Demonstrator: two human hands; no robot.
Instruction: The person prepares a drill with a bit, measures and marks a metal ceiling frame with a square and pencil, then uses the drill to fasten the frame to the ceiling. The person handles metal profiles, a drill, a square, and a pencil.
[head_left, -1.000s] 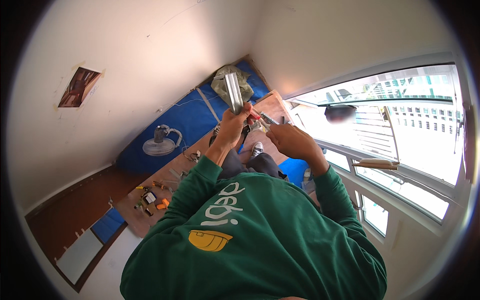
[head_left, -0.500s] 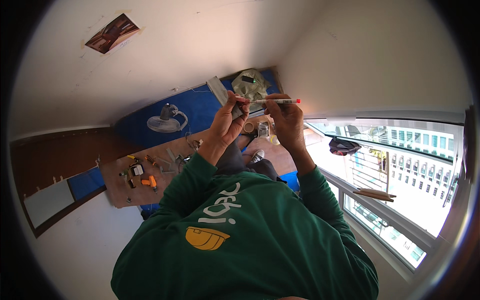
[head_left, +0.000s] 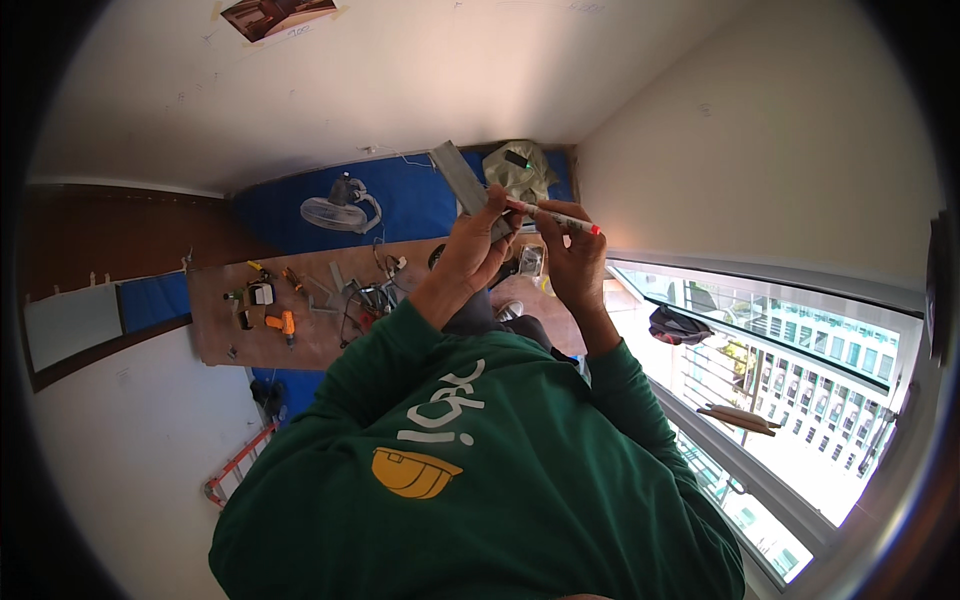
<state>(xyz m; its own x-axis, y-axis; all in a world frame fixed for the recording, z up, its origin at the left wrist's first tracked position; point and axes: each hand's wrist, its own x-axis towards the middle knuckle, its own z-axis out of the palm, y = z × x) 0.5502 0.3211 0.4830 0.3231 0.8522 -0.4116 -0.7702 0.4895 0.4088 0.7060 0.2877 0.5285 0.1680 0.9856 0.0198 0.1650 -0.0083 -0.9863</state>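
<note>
My left hand (head_left: 473, 245) is raised in front of my chest, closed round a grey metal strip (head_left: 459, 180). The strip slants up and left past my thumb, and its lower end is partly hidden by my fingers. In my right hand (head_left: 577, 255) is a white marker pen (head_left: 565, 217) with a red rear end, pinched between thumb and fingers. A red part at the pen's front end meets my left fingertips; whether it is a cap is hard to make out.
Below lies a brown board (head_left: 225, 335) with an orange drill (head_left: 283, 322) and several loose tools and metal pieces. A white fan (head_left: 338, 213) stands on blue flooring. Behind my hands is a pale bag (head_left: 520, 175). A window (head_left: 800, 370) runs along the right.
The pen and the red piece in my left fingers, apart before, now meet. The pen's rear end has tilted downward. My view has shifted, showing more board and a red ladder.
</note>
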